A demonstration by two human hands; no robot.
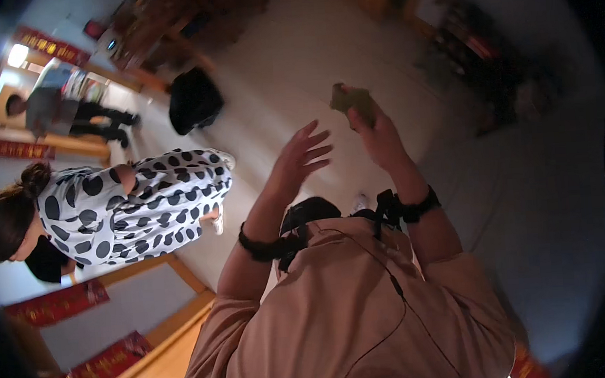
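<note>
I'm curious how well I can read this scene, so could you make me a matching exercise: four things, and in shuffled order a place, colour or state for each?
1. Green item
2. Left grip
3. Camera wearer's shirt
4. Bystander's dress

A. Plain brownish pink
B. In the right grip
C. White with black spots
D. Open and holding nothing

Right pairs: 1-B, 2-D, 3-A, 4-C
</note>
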